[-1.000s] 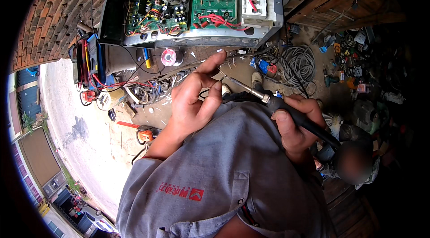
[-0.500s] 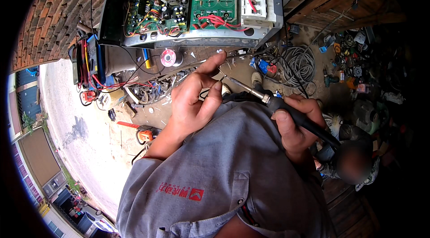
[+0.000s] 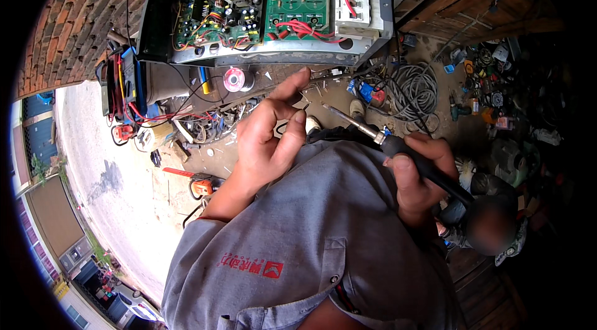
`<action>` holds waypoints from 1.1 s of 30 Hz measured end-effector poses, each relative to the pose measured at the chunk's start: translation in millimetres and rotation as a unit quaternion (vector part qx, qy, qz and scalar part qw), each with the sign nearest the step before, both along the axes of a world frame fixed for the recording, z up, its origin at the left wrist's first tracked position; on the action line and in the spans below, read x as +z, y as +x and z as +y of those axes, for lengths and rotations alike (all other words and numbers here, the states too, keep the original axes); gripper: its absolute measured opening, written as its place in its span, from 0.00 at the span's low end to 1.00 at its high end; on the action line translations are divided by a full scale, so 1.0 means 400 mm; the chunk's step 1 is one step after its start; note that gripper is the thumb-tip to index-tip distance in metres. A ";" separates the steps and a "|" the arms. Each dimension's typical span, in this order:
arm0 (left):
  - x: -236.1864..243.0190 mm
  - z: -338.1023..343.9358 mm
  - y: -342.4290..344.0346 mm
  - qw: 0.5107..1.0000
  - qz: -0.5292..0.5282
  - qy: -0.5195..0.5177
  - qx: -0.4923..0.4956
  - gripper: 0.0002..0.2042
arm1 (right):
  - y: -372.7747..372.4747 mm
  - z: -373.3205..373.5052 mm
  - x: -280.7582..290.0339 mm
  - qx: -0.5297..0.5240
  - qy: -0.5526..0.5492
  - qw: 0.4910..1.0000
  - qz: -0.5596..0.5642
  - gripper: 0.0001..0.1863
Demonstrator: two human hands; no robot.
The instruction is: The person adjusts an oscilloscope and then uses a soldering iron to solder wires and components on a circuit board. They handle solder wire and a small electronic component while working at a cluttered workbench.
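My right hand (image 3: 418, 182) is wrapped round the black handle of a soldering iron (image 3: 375, 135). Its metal shaft slants up and left toward my left hand (image 3: 266, 134). Between thumb and fingers, my left hand pinches a thin dark wire (image 3: 305, 107), whose short end pokes out past the thumb. A small gap separates the iron's tip from that wire end. Part of the wire is hidden by my fingers. Beyond both hands stands an opened metal-cased device (image 3: 280, 50) with green circuit boards (image 3: 298, 0), red wires and white blocks showing.
A solder spool (image 3: 235, 79) rests on the bench below the device. At left hangs a blue-edged meter (image 3: 129, 78) with red and black leads. Coiled grey cable (image 3: 412, 97) lies on the floor. A person (image 3: 491, 224) is low at the right, near scattered parts. An orange chainsaw (image 3: 200, 187) lies left.
The soldering iron has moved right, its tip drawing away from the wire end. My right hand shifted right with it, while my left hand stays almost in place.
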State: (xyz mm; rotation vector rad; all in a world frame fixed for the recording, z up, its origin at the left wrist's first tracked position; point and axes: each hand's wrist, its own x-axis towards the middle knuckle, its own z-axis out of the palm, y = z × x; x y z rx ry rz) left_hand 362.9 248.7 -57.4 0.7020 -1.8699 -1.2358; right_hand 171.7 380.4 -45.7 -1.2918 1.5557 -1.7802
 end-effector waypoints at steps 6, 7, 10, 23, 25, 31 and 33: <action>-0.005 0.002 -0.003 1.000 0.009 0.016 0.002 0.02 | 0.010 0.028 0.002 -0.047 0.037 0.991 -0.122 0.15; -0.005 0.003 -0.004 1.000 0.008 0.018 0.001 0.03 | 0.005 0.032 -0.007 -0.042 0.020 0.992 -0.115 0.15; -0.007 0.005 -0.010 0.999 -0.004 -0.018 0.041 0.03 | -0.015 0.030 -0.022 -0.029 -0.039 0.992 -0.117 0.16; -0.183 0.034 -0.057 0.961 -0.274 0.023 -0.012 0.04 | -0.210 0.015 -0.106 -0.293 -0.111 0.947 -0.075 0.15; -0.197 0.043 -0.069 0.956 -0.292 0.023 -0.010 0.04 | -0.239 0.003 -0.159 -0.303 -0.067 0.948 -0.066 0.14; -0.187 0.065 -0.105 0.950 -0.312 -0.003 -0.009 0.04 | -0.311 -0.103 -0.391 -0.254 0.082 0.952 -0.152 0.10; -0.184 0.078 -0.108 0.946 -0.323 0.013 0.010 0.04 | -0.315 -0.138 -0.508 -0.233 0.074 0.956 -0.163 0.12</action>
